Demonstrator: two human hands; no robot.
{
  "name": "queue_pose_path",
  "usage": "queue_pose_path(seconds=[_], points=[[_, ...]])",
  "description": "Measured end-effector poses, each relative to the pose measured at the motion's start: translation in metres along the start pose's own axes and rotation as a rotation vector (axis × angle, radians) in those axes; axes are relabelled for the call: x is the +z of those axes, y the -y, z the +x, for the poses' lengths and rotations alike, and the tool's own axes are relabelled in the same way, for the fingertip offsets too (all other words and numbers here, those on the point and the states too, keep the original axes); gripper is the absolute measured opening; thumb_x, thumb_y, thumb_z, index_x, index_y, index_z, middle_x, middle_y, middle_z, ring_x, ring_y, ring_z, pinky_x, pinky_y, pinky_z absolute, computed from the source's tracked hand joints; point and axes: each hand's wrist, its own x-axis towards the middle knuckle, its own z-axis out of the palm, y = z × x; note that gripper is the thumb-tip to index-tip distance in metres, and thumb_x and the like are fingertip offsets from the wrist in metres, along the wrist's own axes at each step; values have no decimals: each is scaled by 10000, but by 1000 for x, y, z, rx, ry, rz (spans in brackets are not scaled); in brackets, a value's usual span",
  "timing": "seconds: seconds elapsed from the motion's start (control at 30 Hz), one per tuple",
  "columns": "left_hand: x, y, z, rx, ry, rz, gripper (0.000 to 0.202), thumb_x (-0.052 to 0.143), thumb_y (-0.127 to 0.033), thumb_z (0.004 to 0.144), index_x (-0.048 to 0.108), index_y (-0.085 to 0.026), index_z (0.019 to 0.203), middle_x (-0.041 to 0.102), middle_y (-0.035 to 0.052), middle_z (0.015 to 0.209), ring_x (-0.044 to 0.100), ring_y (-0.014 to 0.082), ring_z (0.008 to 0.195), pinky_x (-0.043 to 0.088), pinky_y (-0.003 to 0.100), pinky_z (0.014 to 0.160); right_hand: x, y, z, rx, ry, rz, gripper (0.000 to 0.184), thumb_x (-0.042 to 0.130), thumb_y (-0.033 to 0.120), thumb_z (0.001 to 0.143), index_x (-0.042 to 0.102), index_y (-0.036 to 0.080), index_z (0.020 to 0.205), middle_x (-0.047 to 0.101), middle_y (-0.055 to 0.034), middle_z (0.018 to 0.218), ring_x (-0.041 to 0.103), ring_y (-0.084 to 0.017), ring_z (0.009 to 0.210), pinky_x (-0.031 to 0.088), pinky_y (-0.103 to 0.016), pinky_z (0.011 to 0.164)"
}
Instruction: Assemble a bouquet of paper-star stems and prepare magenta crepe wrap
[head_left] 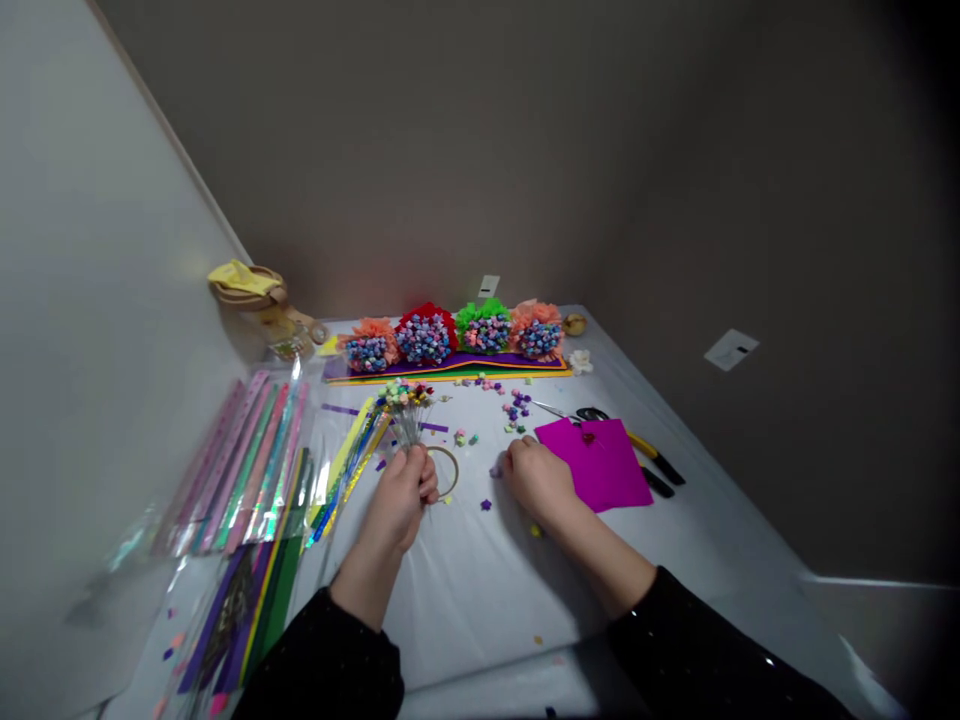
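My left hand grips a bundle of thin wire stems, topped by a cluster of small paper stars. A thin gold ring lies just beyond that hand on the grey-white table covering. My right hand rests curled on the covering, its fingertips close to a small lilac paper star. Whether those fingers hold anything is hidden. A magenta paper sheet lies just to the right of this hand, almost touching it.
Loose paper stars are scattered ahead. Scissors and yellow-handled pliers lie beyond the magenta sheet. Star bouquets in crepe paper stand in a row at the back. Paper strips in plastic sleeves lie left, beside a wall.
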Motion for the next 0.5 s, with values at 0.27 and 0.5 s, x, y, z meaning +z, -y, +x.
queue_pose_path(seconds=[0.27,0.5], points=[[2,17,0,185,-27,137,299,576,-471,802,443,-206,761,398,-88,554,348,59,422,318,190,426,-14,-8,-6,-29,-204,449,132,434,183,844,533,171,758,605,-72,772,575,-185,708,382,-263,585],[7,33,-7,152,20,82,272,582,-467,801,538,-200,830,579,7,753,553,147,689,453,261,621,-17,49,-30,-264,-355,957,162,471,240,847,487,201,690,535,-3,714,500,-154,725,387,-270,679]])
